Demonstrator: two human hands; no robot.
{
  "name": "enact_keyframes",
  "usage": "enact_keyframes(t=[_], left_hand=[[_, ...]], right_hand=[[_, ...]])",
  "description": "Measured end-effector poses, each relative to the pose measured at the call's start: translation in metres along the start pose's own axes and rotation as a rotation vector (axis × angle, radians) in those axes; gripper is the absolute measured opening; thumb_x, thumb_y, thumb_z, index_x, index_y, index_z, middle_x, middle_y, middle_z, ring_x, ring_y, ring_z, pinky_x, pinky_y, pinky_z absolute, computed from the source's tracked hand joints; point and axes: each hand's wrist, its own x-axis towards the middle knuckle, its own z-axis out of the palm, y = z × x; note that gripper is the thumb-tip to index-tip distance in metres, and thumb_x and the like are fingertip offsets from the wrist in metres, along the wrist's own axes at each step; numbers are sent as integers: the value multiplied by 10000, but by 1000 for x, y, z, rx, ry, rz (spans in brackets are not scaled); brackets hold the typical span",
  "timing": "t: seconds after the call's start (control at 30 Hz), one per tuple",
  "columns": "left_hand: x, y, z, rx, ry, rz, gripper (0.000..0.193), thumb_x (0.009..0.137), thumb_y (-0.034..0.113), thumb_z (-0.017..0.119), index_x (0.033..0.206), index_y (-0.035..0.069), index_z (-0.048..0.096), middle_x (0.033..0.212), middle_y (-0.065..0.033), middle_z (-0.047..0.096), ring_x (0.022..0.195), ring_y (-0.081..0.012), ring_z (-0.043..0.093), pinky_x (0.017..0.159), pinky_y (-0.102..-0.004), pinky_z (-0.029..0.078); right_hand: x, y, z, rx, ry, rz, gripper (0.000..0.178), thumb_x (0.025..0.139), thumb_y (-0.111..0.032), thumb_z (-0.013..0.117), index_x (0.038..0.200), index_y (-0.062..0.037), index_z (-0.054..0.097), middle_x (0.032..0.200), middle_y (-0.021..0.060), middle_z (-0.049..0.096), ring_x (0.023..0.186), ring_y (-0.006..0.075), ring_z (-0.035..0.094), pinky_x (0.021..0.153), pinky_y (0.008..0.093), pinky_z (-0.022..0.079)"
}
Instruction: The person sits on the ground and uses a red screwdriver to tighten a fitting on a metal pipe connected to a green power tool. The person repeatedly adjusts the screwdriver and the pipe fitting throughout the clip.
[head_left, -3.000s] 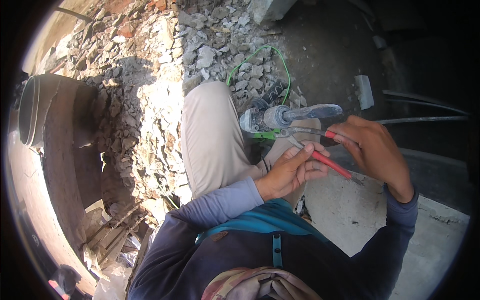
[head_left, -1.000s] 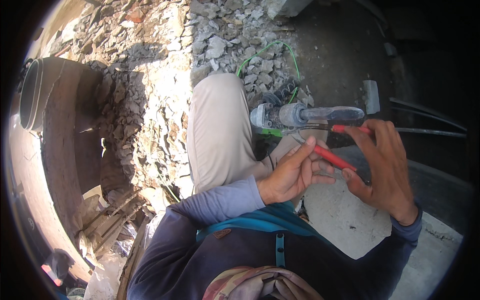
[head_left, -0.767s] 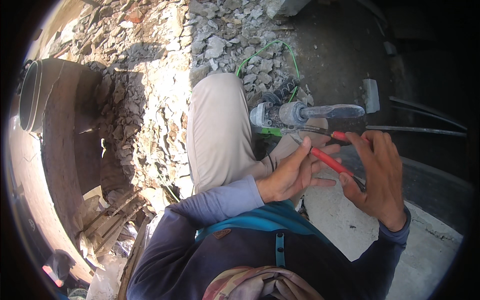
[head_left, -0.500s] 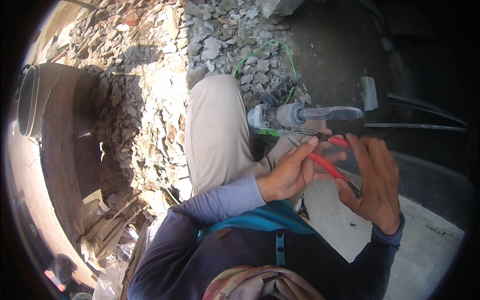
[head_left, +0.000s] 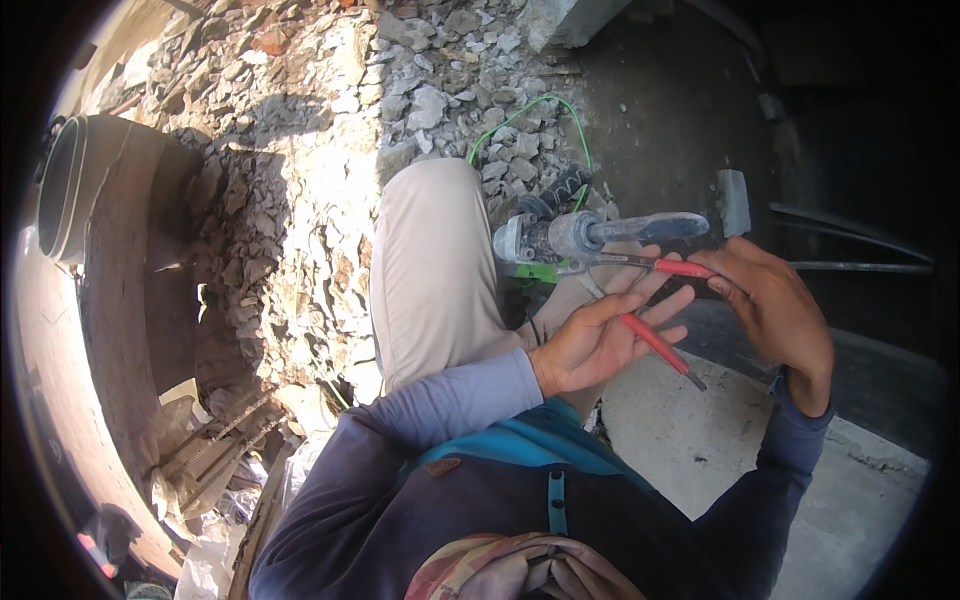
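I hold a pair of pliers (head_left: 655, 343) with long red grips, its two handles spread wide. My left hand (head_left: 592, 345) is turned palm up, one handle crossing it under the thumb while the fingers stretch out. At the tip of the other red handle, my right hand (head_left: 775, 300) pinches with bent fingers. Just beyond the pliers lies a dusty power tool (head_left: 535, 238) with a green part and a thick, blunt bit (head_left: 650, 228) pointing right. The plier jaws are close to the tool's body and hard to make out there.
My bent knee (head_left: 430, 260) is left of the tool. Broken stone (head_left: 430, 105) covers the ground ahead and left. A green cable (head_left: 545, 98) loops over it. A pale block (head_left: 734, 202) and thin metal bars (head_left: 860, 267) lie right. A large barrel (head_left: 62, 190) stands far left.
My right hand has moved from between the handles out to the right, onto the farther handle's end. The handles are spread wider, and my left fingers have opened out.
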Motion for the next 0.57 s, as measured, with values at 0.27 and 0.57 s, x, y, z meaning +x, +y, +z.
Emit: enact_keyframes(t=[0.27, 0.57], left_hand=[[20, 1, 1, -83, -56, 17, 856, 1053, -13, 518, 1774, 280, 163, 1849, -26, 214, 1662, -303, 328, 1350, -589, 310], [22, 0, 7, -172, 6, 70, 907, 994, -68, 562, 1754, 284, 216, 1832, -37, 263, 1644, -297, 361, 1343, -598, 323]], right_hand=[[20, 0, -13, -101, 107, -82, 271, 1013, -57, 703, 1276, -46, 767, 957, 162, 639, 828, 348, 636, 742, 456, 482], [32, -6, -20, -179, 97, -115, 244, 1046, -106, 681, 1266, -61, 774, 971, 162, 635, 847, 351, 663, 744, 463, 494]])
